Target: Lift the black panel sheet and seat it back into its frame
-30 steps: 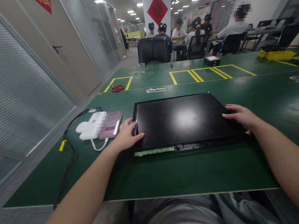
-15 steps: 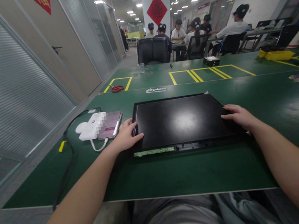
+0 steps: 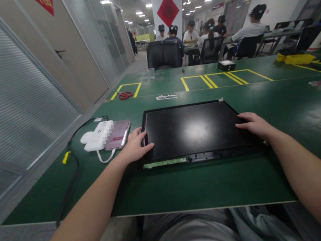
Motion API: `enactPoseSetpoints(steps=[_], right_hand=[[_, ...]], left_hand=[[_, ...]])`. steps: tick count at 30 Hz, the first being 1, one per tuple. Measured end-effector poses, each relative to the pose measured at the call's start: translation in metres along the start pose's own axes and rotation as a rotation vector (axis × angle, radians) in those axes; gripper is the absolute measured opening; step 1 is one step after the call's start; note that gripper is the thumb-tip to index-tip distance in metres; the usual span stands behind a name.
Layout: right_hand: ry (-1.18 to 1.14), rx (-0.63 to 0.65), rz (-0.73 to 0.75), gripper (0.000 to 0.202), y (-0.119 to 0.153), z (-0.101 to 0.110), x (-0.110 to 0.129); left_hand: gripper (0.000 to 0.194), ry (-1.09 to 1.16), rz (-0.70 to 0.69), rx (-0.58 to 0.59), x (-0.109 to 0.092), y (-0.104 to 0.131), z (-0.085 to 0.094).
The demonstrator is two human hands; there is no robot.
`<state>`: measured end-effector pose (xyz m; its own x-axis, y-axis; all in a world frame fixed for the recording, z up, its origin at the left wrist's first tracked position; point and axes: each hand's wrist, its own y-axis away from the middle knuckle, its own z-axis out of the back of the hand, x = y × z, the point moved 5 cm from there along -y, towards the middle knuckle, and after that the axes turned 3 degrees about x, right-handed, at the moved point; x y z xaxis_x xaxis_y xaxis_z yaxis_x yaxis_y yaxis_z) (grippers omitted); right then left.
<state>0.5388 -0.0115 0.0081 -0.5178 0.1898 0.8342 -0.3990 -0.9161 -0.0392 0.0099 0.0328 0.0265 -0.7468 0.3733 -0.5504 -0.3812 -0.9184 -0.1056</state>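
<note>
A black flat display panel (image 3: 192, 130) lies face up on the green table (image 3: 200, 187). Along its near edge a narrow green circuit board (image 3: 165, 163) is exposed at the left. My left hand (image 3: 135, 145) grips the panel's left edge, thumb on top and fingers at the side. On the opposite side my right hand (image 3: 256, 124) holds the right edge, its thumb over the border. A small pale tab (image 3: 221, 99) sticks out at the far right corner.
Left of the panel are a phone (image 3: 118, 134), a white device (image 3: 98, 136) and a black cable (image 3: 78, 165). Beyond lie red scissors (image 3: 125, 95), small white pieces (image 3: 166, 96), a plastic cup (image 3: 151, 72), a black box (image 3: 226, 65) and a yellow object (image 3: 296, 59). Several people sit farther back.
The panel's right side and my right hand have shifted very slightly left. Both hands keep their hold on the panel.
</note>
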Motion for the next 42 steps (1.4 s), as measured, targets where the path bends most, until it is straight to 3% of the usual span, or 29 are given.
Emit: enactPoseSetpoints(steps=[15, 22, 26, 30, 42], right_hand=[[0.064, -0.006, 0.035, 0.032, 0.004, -0.002, 0.004], [0.272, -0.029, 0.053, 0.045, -0.002, 0.009, -0.002], [0.271, -0.084, 0.014, 0.044, -0.002, 0.021, -0.005], [0.299, -0.119, -0.051, 0.040, 0.001, 0.026, -0.007], [0.409, -0.036, -0.051, 0.037, 0.004, 0.015, 0.002]], left_hand=[[0.078, -0.061, 0.018, 0.026, -0.001, 0.003, 0.002], [0.062, -0.251, 0.072, -0.006, 0.003, -0.001, 0.008], [0.052, -0.364, 0.110, 0.064, 0.003, -0.001, 0.008], [0.055, -0.434, 0.140, 0.119, 0.002, -0.001, 0.008], [0.040, -0.185, 0.065, -0.013, -0.008, -0.003, 0.013]])
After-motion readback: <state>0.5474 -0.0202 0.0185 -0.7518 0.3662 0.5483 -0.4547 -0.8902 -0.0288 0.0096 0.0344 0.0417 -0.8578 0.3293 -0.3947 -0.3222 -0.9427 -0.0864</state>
